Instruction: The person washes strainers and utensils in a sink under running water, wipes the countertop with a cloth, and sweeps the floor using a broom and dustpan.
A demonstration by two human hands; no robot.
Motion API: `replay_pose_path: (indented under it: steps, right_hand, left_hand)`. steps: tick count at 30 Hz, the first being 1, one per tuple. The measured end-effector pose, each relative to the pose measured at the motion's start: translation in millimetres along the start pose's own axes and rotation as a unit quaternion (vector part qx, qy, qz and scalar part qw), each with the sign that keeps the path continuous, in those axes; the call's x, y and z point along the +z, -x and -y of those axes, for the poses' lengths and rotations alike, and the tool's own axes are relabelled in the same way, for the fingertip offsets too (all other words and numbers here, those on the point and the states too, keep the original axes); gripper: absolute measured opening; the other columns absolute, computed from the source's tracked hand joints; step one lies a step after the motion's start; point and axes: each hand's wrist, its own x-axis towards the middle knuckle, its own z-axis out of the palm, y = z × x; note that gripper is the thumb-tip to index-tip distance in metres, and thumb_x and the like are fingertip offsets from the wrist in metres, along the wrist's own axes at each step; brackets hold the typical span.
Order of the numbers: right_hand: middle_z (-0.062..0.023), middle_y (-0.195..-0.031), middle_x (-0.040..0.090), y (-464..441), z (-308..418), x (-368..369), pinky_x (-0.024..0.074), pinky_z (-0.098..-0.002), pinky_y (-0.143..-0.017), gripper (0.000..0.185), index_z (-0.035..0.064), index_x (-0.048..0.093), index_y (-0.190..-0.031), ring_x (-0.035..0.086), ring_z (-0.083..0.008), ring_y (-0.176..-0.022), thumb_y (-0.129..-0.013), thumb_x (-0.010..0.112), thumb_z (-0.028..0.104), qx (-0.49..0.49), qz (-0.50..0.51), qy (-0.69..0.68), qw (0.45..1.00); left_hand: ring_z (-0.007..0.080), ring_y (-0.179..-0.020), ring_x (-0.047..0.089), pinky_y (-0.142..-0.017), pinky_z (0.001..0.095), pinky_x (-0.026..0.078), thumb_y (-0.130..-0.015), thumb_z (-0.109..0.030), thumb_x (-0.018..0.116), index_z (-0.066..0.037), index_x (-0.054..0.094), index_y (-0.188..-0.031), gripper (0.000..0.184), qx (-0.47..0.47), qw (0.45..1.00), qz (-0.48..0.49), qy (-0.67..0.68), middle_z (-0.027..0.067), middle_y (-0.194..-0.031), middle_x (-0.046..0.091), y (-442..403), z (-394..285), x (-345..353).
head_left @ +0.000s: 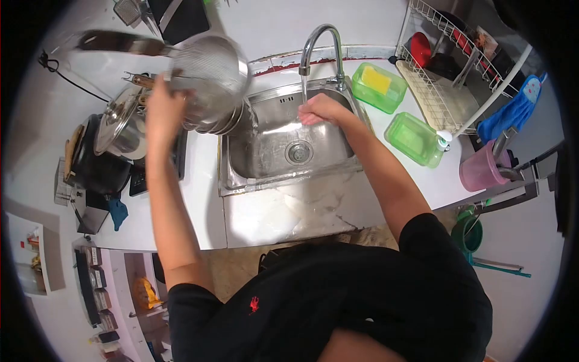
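My left hand (166, 111), smeared by motion, reaches to the left of the sink with its fingers at the near edge of a mesh strainer (211, 69). The strainer's dark handle (123, 45) points left and is blurred too; the hand appears closed on the strainer's rim. Below it, stacked metal bowls (226, 125) sit at the sink's left edge. My right hand (319, 110) is under the faucet (321, 33), in the running water, its fingers curled and nothing visible in them. The steel sink (283, 163) is wet around its drain (298, 152).
Right of the sink are a green container (386, 99) with a yellow sponge (376, 79), another green container (410, 136), a soap pump (444, 140), a pink cup (479, 172) and a dish rack (434, 78). A lidded pot (120, 123) and a black pot (99, 172) stand left.
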Motion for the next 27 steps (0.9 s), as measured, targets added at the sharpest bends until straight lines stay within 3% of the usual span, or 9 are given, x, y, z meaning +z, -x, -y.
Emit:
replay_pose_path:
  steps: [1,4,9,15,16,18,22,25,27]
  right_hand:
    - [-0.0163,-0.077,0.061,0,-2,4,0.0536,-0.0262,-0.055,0.029,-0.0099,0.056,-0.085,0.061,-0.0192,-0.058,-0.082,0.055,0.019,0.008,0.009,-0.002,1.000]
    - [-0.0181,-0.078,0.061,-2,-5,10,0.0538,-0.0272,-0.056,0.034,-0.0107,0.055,-0.087,0.062,-0.0209,-0.062,-0.084,0.053,0.023,0.024,0.025,-0.008,0.999]
    - [-0.0173,-0.076,0.060,1,-9,3,0.0536,-0.0284,-0.058,0.039,-0.0093,0.055,-0.090,0.062,-0.0213,-0.064,-0.085,0.051,0.029,0.002,0.002,-0.009,1.000]
    - [-0.0187,-0.081,0.060,3,-17,-8,0.0526,-0.0313,-0.064,0.040,-0.0091,0.055,-0.093,0.062,-0.0254,-0.069,-0.083,0.054,0.030,-0.015,-0.025,-0.029,0.999]
    - [-0.0192,-0.084,0.059,3,-19,-10,0.0516,-0.0329,-0.067,0.039,-0.0090,0.054,-0.094,0.061,-0.0274,-0.073,-0.082,0.055,0.028,-0.066,-0.103,0.069,0.990]
    - [-0.0201,-0.091,0.059,0,-23,-16,0.0494,-0.0363,-0.074,0.038,-0.0090,0.054,-0.097,0.060,-0.0316,-0.081,-0.079,0.057,0.024,-0.164,-0.248,0.260,0.919]
    - [-0.0223,-0.123,0.041,-13,-22,-31,0.0352,-0.0392,-0.094,0.053,-0.0040,0.037,-0.122,0.043,-0.0355,-0.111,-0.075,0.053,0.013,-0.262,-0.305,0.571,0.716]
    - [-0.0224,-0.114,0.048,-33,-28,-35,0.0389,-0.0400,-0.089,0.041,-0.0065,0.047,-0.109,0.048,-0.0346,-0.104,-0.073,0.052,0.012,-0.112,-0.220,0.631,0.735]
    - [-0.0154,-0.083,0.059,-48,-56,-36,0.0480,-0.0404,-0.069,0.016,0.0022,0.061,-0.080,0.059,-0.0287,-0.080,-0.074,0.050,0.013,-0.218,-0.231,0.725,0.612]
  left_hand:
    - [0.0289,-0.076,0.062,-0.065,0.0367,0.049,-0.073,-0.004,0.047,0.002,0.044,-0.112,0.040,-0.038,0.998,-0.007,0.040,0.0204,-0.087,0.060,-8,0,-17]
    - [0.0291,-0.071,0.062,-0.054,0.0340,0.053,-0.071,-0.002,0.042,0.005,0.042,-0.110,0.040,-0.021,0.986,-0.110,-0.120,0.0212,-0.092,0.058,-43,53,-48]
    - [0.0306,-0.070,0.060,-0.054,0.0340,0.056,-0.073,-0.003,0.037,0.003,0.046,-0.106,0.035,-0.166,0.979,-0.026,0.119,0.0239,-0.099,0.049,-40,128,-16]
    - [0.0244,-0.071,0.060,-0.053,0.0313,0.056,-0.072,-0.004,0.041,0.003,0.044,-0.117,0.045,-0.256,0.966,-0.021,0.042,0.0186,-0.103,0.053,-37,187,24]
    - [0.0241,-0.071,0.060,-0.054,0.0310,0.056,-0.072,-0.004,0.042,0.002,0.046,-0.117,0.045,-0.248,0.968,-0.025,0.039,0.0185,-0.103,0.053,-38,189,23]
    - [0.0265,-0.072,0.060,-0.059,0.0318,0.054,-0.071,-0.004,0.047,0.002,0.048,-0.115,0.044,-0.251,0.966,-0.042,0.041,0.0206,-0.105,0.053,-33,183,22]
    - [0.0283,-0.078,0.060,-0.069,0.0330,0.048,-0.070,-0.005,0.052,0.000,0.050,-0.113,0.044,-0.142,0.982,-0.073,-0.104,0.0209,-0.104,0.054,-21,177,21]
    - [0.0253,-0.083,0.058,-0.074,0.0329,0.045,-0.073,-0.008,0.056,-0.004,0.055,-0.108,0.036,-0.023,0.976,-0.161,-0.144,0.0162,-0.098,0.056,27,128,16]
    - [0.0227,-0.078,0.057,-0.073,0.0317,0.045,-0.073,-0.004,0.055,-0.006,0.060,-0.100,0.027,-0.049,0.975,-0.185,-0.110,0.0137,-0.090,0.058,53,123,18]
